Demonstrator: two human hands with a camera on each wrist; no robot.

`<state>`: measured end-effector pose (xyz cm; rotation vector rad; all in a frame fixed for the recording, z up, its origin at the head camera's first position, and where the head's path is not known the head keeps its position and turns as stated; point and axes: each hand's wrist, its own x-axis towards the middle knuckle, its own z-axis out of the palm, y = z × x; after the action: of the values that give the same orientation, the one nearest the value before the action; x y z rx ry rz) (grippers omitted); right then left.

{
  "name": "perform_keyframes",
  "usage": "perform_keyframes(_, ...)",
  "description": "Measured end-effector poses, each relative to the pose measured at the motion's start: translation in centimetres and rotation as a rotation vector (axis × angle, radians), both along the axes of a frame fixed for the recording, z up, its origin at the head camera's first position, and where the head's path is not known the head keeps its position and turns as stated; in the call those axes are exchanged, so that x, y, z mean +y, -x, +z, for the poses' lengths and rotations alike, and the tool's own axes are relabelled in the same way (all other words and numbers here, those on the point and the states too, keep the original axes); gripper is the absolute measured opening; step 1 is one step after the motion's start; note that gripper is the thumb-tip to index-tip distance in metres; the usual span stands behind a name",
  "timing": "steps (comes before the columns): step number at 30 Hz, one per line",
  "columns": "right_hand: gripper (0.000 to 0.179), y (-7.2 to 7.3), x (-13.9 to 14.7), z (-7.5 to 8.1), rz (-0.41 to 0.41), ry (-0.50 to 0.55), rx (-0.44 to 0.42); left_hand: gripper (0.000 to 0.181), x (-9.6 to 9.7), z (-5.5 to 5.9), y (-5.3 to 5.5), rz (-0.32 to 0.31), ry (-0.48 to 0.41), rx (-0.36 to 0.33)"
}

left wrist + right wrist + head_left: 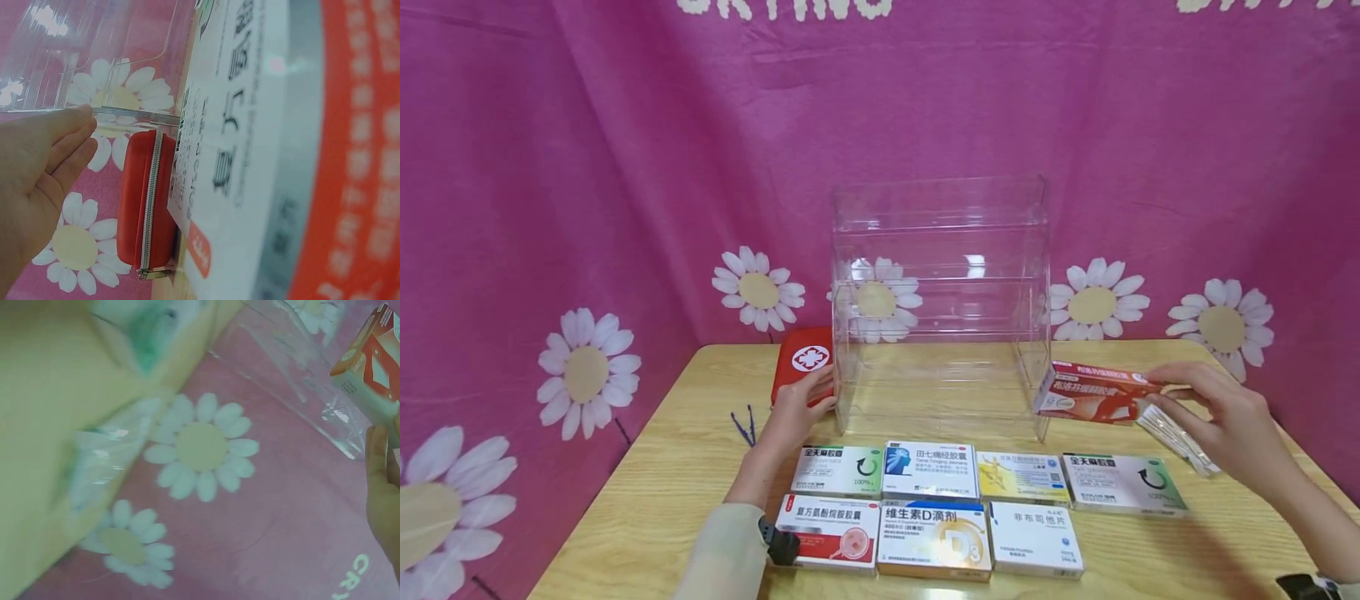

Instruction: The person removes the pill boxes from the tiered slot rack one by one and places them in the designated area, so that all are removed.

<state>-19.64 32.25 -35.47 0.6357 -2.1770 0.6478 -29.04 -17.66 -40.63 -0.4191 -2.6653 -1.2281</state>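
A clear plastic tiered rack (842, 358) stands upright mid-table. Beside its left side, my left hand (797, 408) has its fingers fairly straight, fingertips right at the rack's edge in the left wrist view. Out to the right of the rack, my right hand (1225, 417) pinches one end of a red medicine box (1093, 392). The box's far end overlaps the rack's right side in the head view. The right wrist view catches the same box's end face at its right edge, thumb and fingers partly cut off.
Two rows of medicine boxes (931, 471) lie in front of the rack. A red zip case (805, 358) with a white cross sits behind my left hand, blue tweezers (743, 427) left of it. A clear packet of white sticks (1178, 437) lies under my right hand. A purple daisy-print cloth hangs behind.
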Motion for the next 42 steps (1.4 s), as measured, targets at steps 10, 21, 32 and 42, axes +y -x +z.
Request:
perform_keyframes(10, 0.052, -3.7, 1.7, -3.9, -0.012, -0.016, -0.117, 0.056, -0.3, -0.1, -0.1, 0.014, 0.006, -0.004)
perform_keyframes(21, 0.051, -5.5, 3.3, -6.7, 0.099, -0.013, -0.235, 0.055, -0.5, -0.1, -0.1, 0.008, 0.014, 0.009)
perform_keyframes(32, 0.045, -5.8, 5.6, -8.8, 0.265, -0.014, -0.458, 0.055, -0.3, -0.1, -0.1, 0.007, 0.019, 0.001)
perform_keyframes(42, 0.029, -5.3, 6.0, -8.6, 0.283, -0.091, -0.722, 0.056, -0.1, -0.2, 0.1, -0.002, 0.018, 0.007)
